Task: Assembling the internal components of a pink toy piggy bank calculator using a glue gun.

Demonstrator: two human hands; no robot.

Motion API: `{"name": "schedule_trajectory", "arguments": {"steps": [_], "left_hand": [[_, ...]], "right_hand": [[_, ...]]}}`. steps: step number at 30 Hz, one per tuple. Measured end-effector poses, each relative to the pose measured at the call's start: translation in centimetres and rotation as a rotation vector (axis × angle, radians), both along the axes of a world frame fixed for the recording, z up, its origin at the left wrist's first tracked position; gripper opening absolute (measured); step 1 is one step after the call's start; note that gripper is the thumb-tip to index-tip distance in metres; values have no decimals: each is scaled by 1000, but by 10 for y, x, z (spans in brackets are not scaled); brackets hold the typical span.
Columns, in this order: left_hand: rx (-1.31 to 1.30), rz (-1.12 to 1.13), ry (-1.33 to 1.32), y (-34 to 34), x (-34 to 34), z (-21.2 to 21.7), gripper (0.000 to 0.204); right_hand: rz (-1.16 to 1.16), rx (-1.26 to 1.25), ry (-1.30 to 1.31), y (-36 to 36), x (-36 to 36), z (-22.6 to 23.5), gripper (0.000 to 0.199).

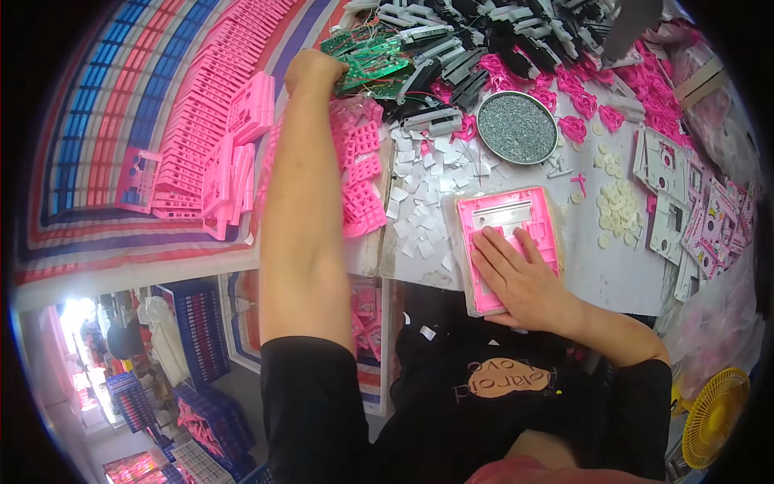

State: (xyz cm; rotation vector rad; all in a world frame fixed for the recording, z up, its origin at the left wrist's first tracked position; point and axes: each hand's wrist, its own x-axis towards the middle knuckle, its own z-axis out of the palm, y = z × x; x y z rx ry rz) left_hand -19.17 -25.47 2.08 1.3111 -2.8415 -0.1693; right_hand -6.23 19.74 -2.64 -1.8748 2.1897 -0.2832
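Observation:
My left arm is stretched far forward, and my left hand (314, 71) is curled at the edge of a pile of green circuit boards (377, 63). Its fingers close on a board's edge, though the fingertips are partly hidden. My right hand (516, 278) lies with fingers extended over a pink plastic casing (482, 284), its thumb by the near edge. The casing rests open side up on a tan pad (461, 242). A clear plastic strip (501, 214) sits in the casing's far part.
Beside the pad lie small white squares (419, 214). A round tin of tiny metal screws (516, 127), cream discs (621, 206) and pink cords (572, 129) lie beyond it. Pink casings (193, 153) stand in rows at left; pink button pieces (363, 210) lie beneath. A yellow fan (713, 419) stands at lower right.

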Motion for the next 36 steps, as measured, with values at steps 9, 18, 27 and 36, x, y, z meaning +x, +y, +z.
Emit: {"name": "schedule_trajectory", "arguments": {"steps": [9,18,27,36], "left_hand": [[-65,70,98,28,-13,-6,37],[1273,39,1686,1,52,42,18],[220,-712,1132,199,172,29,34],[1056,-360,1385,277,232,2,49]], "right_hand": [[0,-30,34,2,0,-2,101],[17,-400,-255,13,-12,10,82],[-215,-638,-1906,-71,-48,67,34],[-348,-669,-1596,-48,-36,50,21]]}}
